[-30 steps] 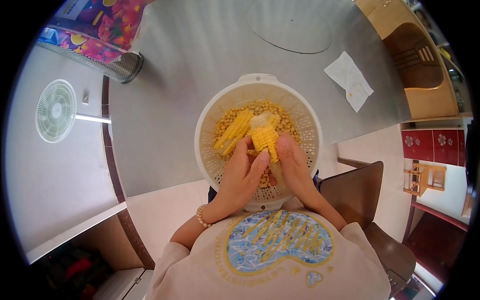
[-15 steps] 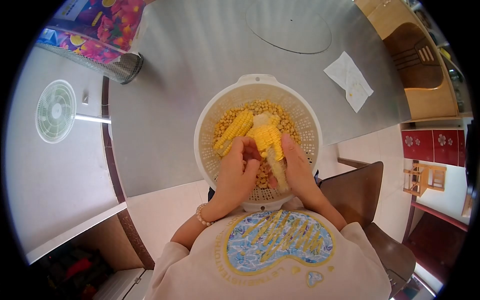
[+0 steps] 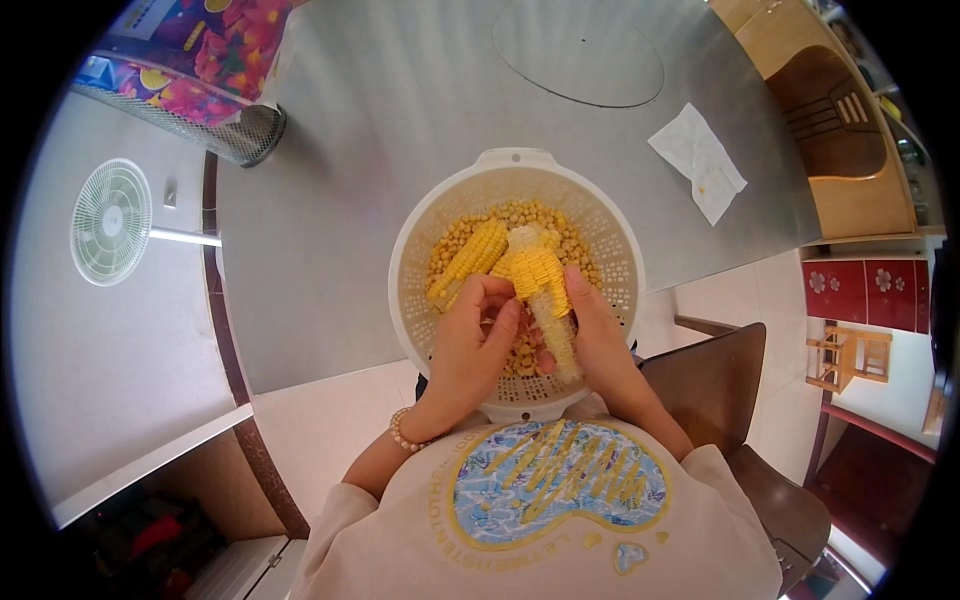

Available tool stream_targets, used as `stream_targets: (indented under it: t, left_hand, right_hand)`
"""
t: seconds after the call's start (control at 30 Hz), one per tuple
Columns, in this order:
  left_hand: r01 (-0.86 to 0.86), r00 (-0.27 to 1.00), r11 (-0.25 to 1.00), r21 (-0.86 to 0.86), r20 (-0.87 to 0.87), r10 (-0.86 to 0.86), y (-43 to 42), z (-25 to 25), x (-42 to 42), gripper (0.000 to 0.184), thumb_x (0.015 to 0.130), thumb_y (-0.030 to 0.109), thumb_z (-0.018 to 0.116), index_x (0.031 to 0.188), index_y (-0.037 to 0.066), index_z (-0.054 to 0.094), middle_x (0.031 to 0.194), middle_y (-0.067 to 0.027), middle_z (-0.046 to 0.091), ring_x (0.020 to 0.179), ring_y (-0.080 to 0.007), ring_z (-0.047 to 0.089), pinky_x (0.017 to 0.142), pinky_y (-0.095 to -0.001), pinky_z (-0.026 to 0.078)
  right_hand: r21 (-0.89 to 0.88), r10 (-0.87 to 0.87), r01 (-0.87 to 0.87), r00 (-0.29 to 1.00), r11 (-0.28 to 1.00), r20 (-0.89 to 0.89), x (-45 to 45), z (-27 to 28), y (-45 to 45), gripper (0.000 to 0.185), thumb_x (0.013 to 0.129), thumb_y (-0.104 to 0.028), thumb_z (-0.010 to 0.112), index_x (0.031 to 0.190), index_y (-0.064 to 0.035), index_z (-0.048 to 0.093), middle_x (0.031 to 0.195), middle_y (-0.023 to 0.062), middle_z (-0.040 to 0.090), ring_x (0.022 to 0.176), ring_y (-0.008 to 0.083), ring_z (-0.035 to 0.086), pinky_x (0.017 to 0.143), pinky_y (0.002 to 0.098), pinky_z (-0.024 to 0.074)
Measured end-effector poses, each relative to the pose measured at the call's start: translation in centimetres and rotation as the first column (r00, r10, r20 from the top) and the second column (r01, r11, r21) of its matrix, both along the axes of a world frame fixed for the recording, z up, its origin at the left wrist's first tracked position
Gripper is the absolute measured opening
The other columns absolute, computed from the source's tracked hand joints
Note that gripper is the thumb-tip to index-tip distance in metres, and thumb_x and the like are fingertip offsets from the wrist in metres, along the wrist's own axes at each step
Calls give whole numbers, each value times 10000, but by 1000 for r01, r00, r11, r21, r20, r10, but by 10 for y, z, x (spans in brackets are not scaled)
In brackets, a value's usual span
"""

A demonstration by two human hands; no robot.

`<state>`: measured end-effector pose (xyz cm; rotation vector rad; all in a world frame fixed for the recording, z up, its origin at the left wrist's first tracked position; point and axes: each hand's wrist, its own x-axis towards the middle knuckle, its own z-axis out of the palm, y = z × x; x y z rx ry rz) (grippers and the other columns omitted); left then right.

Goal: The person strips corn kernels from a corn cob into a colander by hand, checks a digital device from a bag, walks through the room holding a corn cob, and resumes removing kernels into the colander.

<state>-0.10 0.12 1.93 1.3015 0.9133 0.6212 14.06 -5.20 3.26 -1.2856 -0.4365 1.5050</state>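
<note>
A partly stripped corn cob [image 3: 535,275] sits in my right hand [image 3: 600,335], whose fingers close around its right side. Yellow kernels cover its upper part, while a pale bare strip runs toward me. My left hand [image 3: 470,340] is curled at the cob's left side, thumb and fingertips pressed against the kernels. Its palm side is partly hidden. Both hands are over a cream plastic colander [image 3: 406,260] holding many loose corn kernels [image 3: 520,212]. Another corn cob [image 3: 468,262], still full of kernels on its visible side, lies at the left inside the colander.
The colander is at the near edge of a grey table [image 3: 330,250]. A stained white tissue [image 3: 700,160] lies at the right. At the back left stands a mesh basket [image 3: 255,135] with a colourful package [image 3: 215,60]. A brown chair [image 3: 710,390] is close on my right.
The held cob has turned slightly, and more of its pale bare strip shows. My left fingers have shifted a little at its side. The other cob has stayed in place.
</note>
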Motion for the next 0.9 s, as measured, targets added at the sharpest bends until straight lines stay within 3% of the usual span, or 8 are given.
stream_targets:
  t: [0.1, 0.17, 0.3, 0.37, 0.4, 0.53, 0.8, 0.9]
  left_hand:
    - [-1, 999, 1000, 17, -40, 2, 3, -8, -4, 206, 918, 152, 525, 1040, -14, 512, 886, -102, 602, 797, -154, 592, 653, -270, 490]
    - [113, 971, 793, 599, -234, 39, 7, -16, -6, 200, 907, 111, 519, 1071, -3, 516, 875, -94, 604, 786, -152, 596, 651, -270, 491]
    - [71, 990, 883, 464, -141, -6, 3, 10, 0, 275, 883, 118, 560, 1114, -20, 500, 887, -109, 615, 782, -182, 621, 650, -276, 505]
    - [122, 991, 986, -113, -43, -127, 1, 25, 2, 361, 854, 145, 604, 1137, -42, 480, 890, -133, 624, 777, -228, 644, 653, -291, 520]
    - [122, 991, 986, -113, -43, -128, 1, 25, 2, 361, 854, 145, 604, 1137, -42, 480, 890, -133, 624, 777, -228, 644, 653, -291, 520]
    - [117, 987, 993, 0, -109, -116, 0, 14, 3, 417, 818, 174, 638, 1128, -51, 475, 893, -152, 631, 786, -255, 653, 660, -308, 529]
    - [103, 977, 979, 173, -201, -67, -2, 15, 9, 361, 804, 164, 573, 1086, -44, 485, 860, -163, 622, 740, -266, 635, 661, -349, 501]
    - [102, 977, 990, 96, -195, -81, -4, 13, 10, 293, 814, 97, 522, 1066, -44, 474, 843, -154, 608, 685, -250, 603, 638, -353, 484]
  right_hand:
    - [19, 18, -17, 999, 1000, -34, 1, -3, -1, 439, 989, -425, 298, 1091, -54, 512, 742, 60, 560, 526, 123, 521, 427, 237, 441]
    - [43, 3, -2, 1000, 999, -14, -1, -7, -2, 434, 990, -420, 296, 1080, -55, 514, 746, 61, 561, 502, 132, 515, 411, 243, 434]
    - [115, -1, 0, 1000, 993, 10, -1, -8, -1, 389, 986, -386, 366, 1092, -32, 489, 757, 59, 557, 531, 126, 542, 474, 238, 455]
    - [223, -39, -10, 976, 975, 214, -4, -17, 1, 372, 986, -361, 387, 1113, -24, 479, 802, 63, 564, 602, 124, 550, 534, 240, 463]
    - [323, -98, -41, 910, 945, 402, -5, -20, 2, 358, 985, -335, 409, 1135, -15, 468, 847, 68, 571, 672, 121, 559, 595, 241, 470]
    - [227, -38, -48, 931, 973, 363, -7, -15, -2, 382, 973, -317, 449, 1186, 1, 435, 920, 68, 571, 775, 109, 541, 679, 248, 462]
    - [200, -42, -128, 736, 971, 676, -10, -21, -7, 478, 947, -374, 466, 1219, 12, 392, 951, 239, 600, 800, 342, 629, 699, 390, 475]
    - [206, -54, -128, 714, 970, 698, -11, -21, -7, 436, 966, -368, 428, 1205, -4, 413, 898, 169, 606, 710, 263, 621, 618, 339, 485]
